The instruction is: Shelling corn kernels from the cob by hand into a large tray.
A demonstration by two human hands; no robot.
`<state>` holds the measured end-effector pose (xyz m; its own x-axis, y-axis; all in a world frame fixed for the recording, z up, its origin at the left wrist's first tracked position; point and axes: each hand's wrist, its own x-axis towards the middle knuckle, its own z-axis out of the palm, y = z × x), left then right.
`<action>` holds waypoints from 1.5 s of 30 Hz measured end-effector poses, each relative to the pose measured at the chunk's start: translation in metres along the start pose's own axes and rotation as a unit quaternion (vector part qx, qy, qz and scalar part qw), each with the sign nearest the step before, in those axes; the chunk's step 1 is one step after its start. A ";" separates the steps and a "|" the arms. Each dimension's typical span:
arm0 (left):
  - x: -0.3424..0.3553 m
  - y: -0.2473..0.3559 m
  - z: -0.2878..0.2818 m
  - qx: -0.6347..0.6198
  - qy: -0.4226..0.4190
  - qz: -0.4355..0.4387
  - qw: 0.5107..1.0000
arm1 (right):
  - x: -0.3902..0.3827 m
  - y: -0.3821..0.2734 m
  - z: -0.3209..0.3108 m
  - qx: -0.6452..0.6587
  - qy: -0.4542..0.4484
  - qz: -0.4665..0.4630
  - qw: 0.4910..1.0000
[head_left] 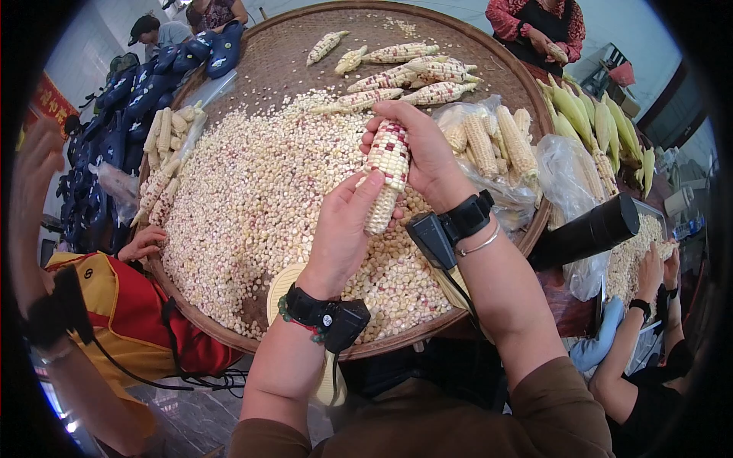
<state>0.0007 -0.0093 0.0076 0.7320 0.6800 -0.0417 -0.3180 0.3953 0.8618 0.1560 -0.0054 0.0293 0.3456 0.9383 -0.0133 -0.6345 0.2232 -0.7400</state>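
Both my hands grip one corn cob over a large round woven tray. White and dark red kernels cover its upper part, while the lower end is stripped bare. My left hand is closed round the lower part, its thumb pressed on the kernels. Round the upper end my right hand is wrapped, some fingers hidden behind the cob. Beneath them lies a broad layer of loose corn kernels. Straight beyond my hands, several unstripped speckled cobs rest on the tray.
Stripped cobs fill a plastic bag at the tray's right; more cobs lie at its left rim. A black cylinder and husked corn stand right. Other people's hands work at far right and top right. Another hand touches the left rim.
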 end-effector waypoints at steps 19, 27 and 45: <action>0.006 -0.001 -0.001 -0.060 0.002 -0.027 0.998 | -0.001 0.001 0.000 -0.040 0.027 -0.023 0.999; 0.003 -0.001 0.000 -0.001 0.034 -0.027 0.999 | 0.000 0.005 -0.002 -0.056 0.020 -0.040 0.997; 0.001 -0.002 -0.001 -0.001 -0.009 -0.008 1.000 | 0.000 0.002 0.000 -0.052 -0.006 -0.009 0.999</action>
<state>0.0018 -0.0086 0.0057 0.7475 0.6627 -0.0462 -0.3073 0.4066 0.8604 0.1551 -0.0050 0.0277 0.3473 0.9377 0.0092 -0.5530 0.2127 -0.8056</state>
